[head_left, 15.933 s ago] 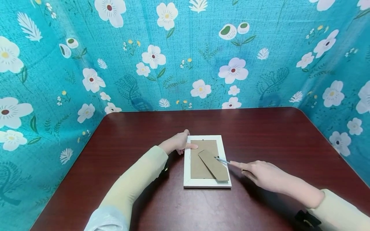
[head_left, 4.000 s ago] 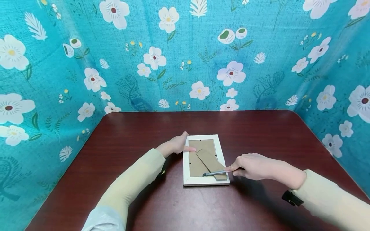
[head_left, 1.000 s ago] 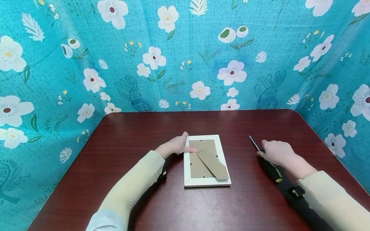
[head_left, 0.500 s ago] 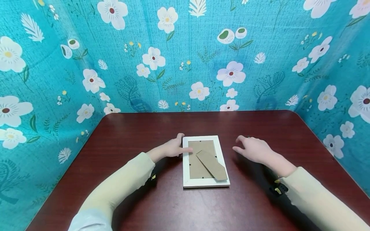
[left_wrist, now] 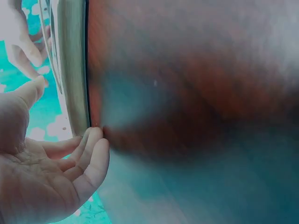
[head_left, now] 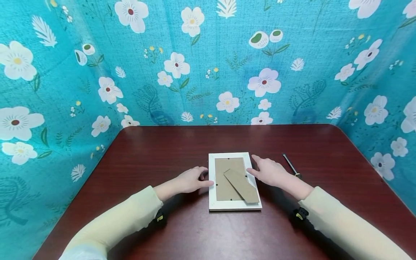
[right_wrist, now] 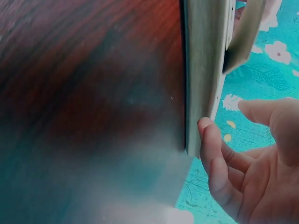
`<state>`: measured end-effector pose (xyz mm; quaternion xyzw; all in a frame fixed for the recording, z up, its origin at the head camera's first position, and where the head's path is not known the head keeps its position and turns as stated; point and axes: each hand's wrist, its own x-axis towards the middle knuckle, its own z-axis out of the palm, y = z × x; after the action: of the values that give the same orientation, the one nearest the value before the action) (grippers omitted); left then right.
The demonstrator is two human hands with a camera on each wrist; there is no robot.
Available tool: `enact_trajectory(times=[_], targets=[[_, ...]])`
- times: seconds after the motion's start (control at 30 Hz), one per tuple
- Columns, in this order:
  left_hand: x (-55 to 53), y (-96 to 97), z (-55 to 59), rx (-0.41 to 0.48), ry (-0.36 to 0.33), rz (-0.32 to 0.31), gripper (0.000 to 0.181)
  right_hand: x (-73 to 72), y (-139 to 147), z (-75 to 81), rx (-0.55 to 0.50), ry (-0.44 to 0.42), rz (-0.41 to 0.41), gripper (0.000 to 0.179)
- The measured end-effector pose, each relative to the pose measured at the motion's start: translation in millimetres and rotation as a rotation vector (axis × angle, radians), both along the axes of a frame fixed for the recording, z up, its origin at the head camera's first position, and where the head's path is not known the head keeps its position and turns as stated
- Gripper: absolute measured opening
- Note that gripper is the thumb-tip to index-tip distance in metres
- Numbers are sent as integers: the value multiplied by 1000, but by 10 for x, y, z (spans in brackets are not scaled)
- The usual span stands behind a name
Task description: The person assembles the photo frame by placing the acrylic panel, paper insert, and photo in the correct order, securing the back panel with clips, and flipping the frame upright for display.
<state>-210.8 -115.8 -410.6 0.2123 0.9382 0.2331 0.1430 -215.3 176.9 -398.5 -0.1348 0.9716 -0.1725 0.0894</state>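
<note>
A white picture frame lies face down on the table, its brown backing board and slanted easel stand uppermost. Small dark tabs sit round the board's edges. At the frame's left side is my left hand, thumb over the border; in the left wrist view its fingertips are at the frame's side, thumb raised apart. My right hand is at the upper right side. The right wrist view shows its fingertips against the frame's edge, thumb held away. Neither hand visibly pinches the frame.
A screwdriver lies on the dark red table to the right, its handle mostly hidden behind my right forearm. Blue floral cloth hangs behind the table and along both sides.
My right hand, earlier working the screwdriver's tip along the backing's edge, has laid it down at the right and moved left to the frame. The left hand has loosened and slid nearer along the left side.
</note>
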Motion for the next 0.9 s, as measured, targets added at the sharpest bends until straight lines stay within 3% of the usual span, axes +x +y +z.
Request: enact_trajectory(times=[0.23, 0.63, 0.9], targets=[[58, 40, -25, 12, -3, -3, 56, -9, -75, -66, -95, -96, -40, 75], [94, 69, -59, 82, -18, 29, 56, -68, -105, -188, -152, -104, -29, 60], [126, 77, -136, 209, -55, 46, 55, -55, -109, -170, -213, -117, -40, 52]])
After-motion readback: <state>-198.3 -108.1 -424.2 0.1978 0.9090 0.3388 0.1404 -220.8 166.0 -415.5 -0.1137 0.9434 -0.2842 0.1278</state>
